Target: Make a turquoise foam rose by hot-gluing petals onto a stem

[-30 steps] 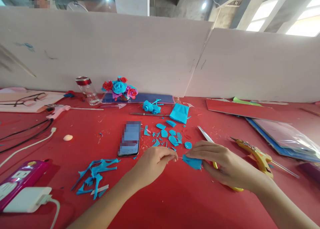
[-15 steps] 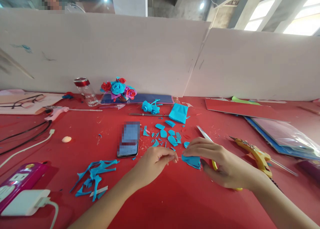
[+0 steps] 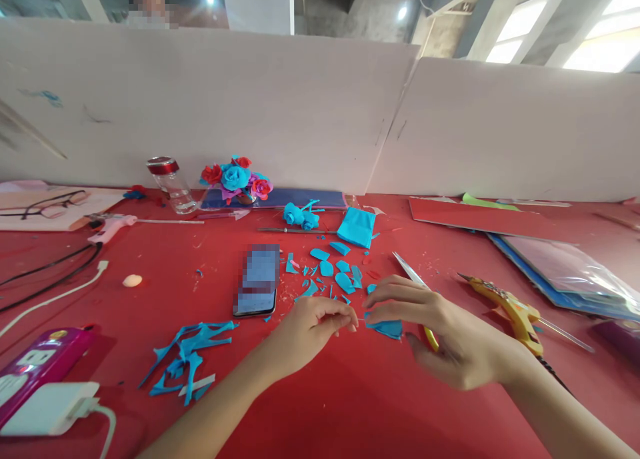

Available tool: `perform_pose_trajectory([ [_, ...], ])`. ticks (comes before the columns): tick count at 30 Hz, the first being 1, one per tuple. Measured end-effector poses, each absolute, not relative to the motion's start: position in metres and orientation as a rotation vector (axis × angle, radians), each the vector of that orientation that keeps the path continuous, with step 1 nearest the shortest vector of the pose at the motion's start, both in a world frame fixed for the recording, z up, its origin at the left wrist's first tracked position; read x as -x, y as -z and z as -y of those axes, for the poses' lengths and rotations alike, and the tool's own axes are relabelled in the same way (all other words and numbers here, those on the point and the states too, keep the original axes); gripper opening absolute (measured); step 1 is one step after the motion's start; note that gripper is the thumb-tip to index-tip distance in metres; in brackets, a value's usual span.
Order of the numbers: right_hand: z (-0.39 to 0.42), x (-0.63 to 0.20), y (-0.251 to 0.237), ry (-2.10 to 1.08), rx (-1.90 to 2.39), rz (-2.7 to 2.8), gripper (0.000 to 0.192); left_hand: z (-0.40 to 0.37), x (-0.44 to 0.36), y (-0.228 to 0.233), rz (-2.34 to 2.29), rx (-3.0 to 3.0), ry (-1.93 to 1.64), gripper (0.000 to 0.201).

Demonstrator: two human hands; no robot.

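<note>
My left hand (image 3: 307,329) pinches a thin wire at its fingertips, just left of a small blue paper piece (image 3: 385,327). My right hand (image 3: 440,329) curls over that blue piece, fingertips on its top edge, thumb spread below it. The piece sits low over the red table (image 3: 350,399). Several cut blue petals (image 3: 336,272) lie just beyond both hands. Scissors (image 3: 413,275) with yellow handles lie partly hidden under my right hand.
A phone (image 3: 257,279) lies left of the petals. Blue paper scraps (image 3: 187,355), a power strip (image 3: 35,365) and a charger (image 3: 47,409) are at the near left. A yellow glue gun (image 3: 510,309) is on the right. Paper roses (image 3: 235,177), a jar (image 3: 170,182), glasses (image 3: 47,202) and white partitions (image 3: 300,105) stand behind.
My right hand has loosened, the thumb dropping away from the blue piece and the fingers lifting. The piece has shifted slightly. My left hand stays pinched in place.
</note>
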State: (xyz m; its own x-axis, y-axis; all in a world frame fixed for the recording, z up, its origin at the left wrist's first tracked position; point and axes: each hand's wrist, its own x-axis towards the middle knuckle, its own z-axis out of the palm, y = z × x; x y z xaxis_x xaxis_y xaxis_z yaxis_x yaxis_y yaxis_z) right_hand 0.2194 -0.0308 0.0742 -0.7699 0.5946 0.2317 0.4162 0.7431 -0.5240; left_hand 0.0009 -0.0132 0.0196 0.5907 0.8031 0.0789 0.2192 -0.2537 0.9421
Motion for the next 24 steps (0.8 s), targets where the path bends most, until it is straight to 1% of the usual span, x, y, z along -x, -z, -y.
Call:
perform_pose_trajectory([
  [2, 0.031, -0.218, -0.074, -0.623, 0.755, 2.555, 0.051, 0.013, -0.001, -0.019, -0.834, -1.778, -0.698, 0.024],
  [5, 0.031, -0.214, -0.074, -0.502, 0.792, 2.558, 0.030, 0.013, -0.001, -0.019, -0.844, -1.788, -0.701, 0.025],
  [8, 0.033, -0.211, -0.073, -0.405, 0.848, 2.554, 0.019, 0.013, -0.001, -0.019, -0.848, -1.814, -0.697, 0.025],
  [11, 0.034, -0.209, -0.070, -0.420, 0.891, 2.549, 0.016, 0.013, -0.001, -0.018, -0.850, -1.851, -0.695, 0.025],
  [14, 0.035, -0.209, -0.066, -0.401, 0.913, 2.474, 0.019, 0.014, -0.002, -0.015, -0.876, -1.900, -0.744, 0.027],
  [18, 0.040, -0.211, -0.060, -0.241, 0.991, 2.116, 0.029, 0.014, -0.001, -0.013, -0.926, -1.874, -0.914, 0.021],
  [21, 0.046, -0.213, -0.057, -0.240, 1.014, 1.800, 0.025, 0.013, -0.001, -0.014, -0.918, -1.788, -0.989, 0.017],
  [24, 0.054, -0.212, -0.057, -0.307, 1.029, 1.725, 0.024, 0.012, -0.001, -0.016, -0.886, -1.708, -1.009, 0.017],
])
